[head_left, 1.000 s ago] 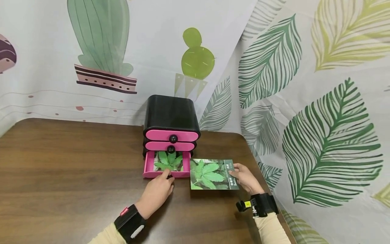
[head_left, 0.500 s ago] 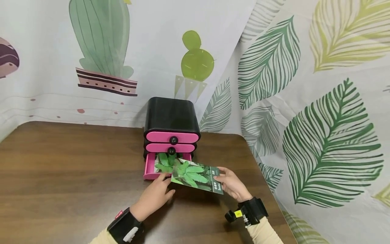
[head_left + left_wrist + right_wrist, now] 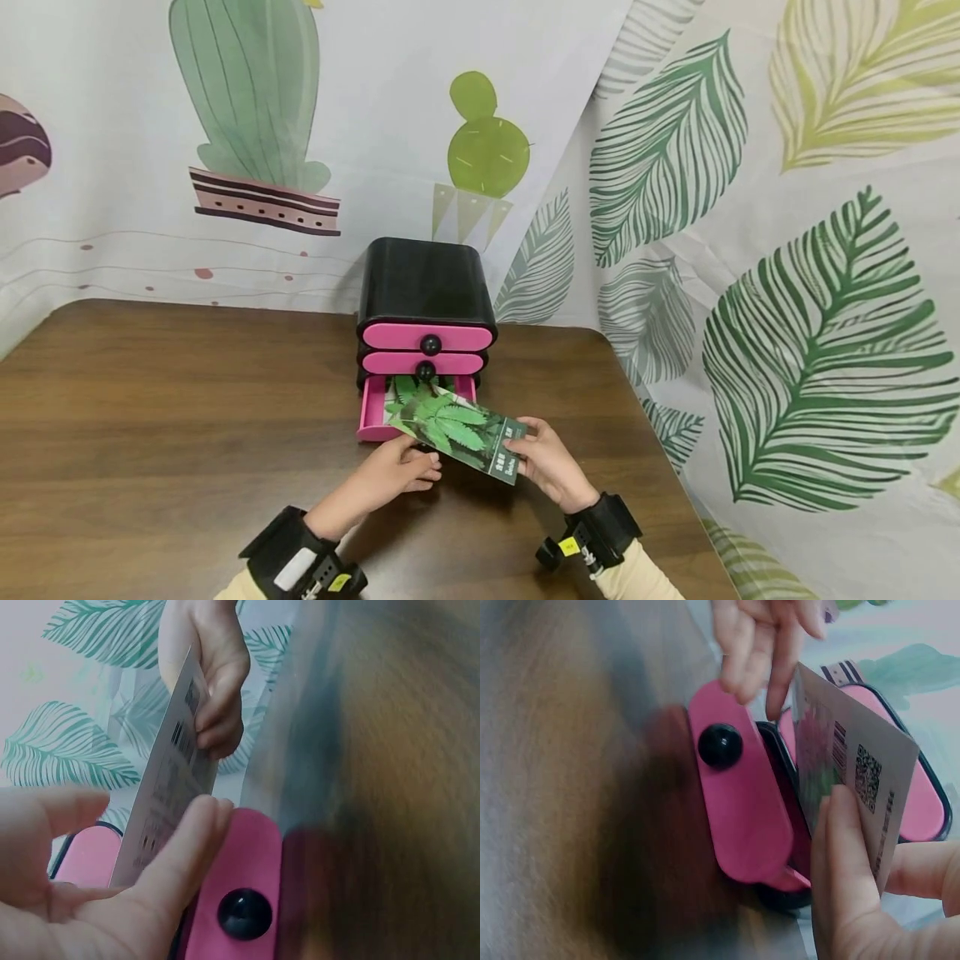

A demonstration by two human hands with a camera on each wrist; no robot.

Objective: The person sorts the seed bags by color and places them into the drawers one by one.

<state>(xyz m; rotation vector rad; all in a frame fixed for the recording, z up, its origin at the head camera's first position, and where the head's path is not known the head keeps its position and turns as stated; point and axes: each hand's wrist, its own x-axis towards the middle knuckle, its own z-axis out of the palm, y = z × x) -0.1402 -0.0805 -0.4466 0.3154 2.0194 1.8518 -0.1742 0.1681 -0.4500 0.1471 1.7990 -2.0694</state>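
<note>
A leaf-picture card (image 3: 448, 423) is held tilted over the front of the pulled-out pink bottom drawer (image 3: 372, 412). My right hand (image 3: 553, 465) pinches its dark, lettered end between thumb and fingers. Its back, with a barcode and QR code, shows in the right wrist view. At the card's other end is my left hand (image 3: 382, 477); the left wrist view shows its thumb and fingers spread, with the card (image 3: 161, 776) between them. Another green leaf picture (image 3: 403, 390) lies in the drawer, partly covered by the held card.
The black cabinet (image 3: 423, 279) stands at the back of the brown wooden table (image 3: 187, 417). Its two upper pink drawers (image 3: 390, 337) are closed, each with a round black knob. Patterned cloth (image 3: 390, 108) hangs behind and along the right side.
My right hand has carried the card leftward, from beside the drawer to over its front, tilting it. My left hand has come off the drawer knob and turned toward the card.
</note>
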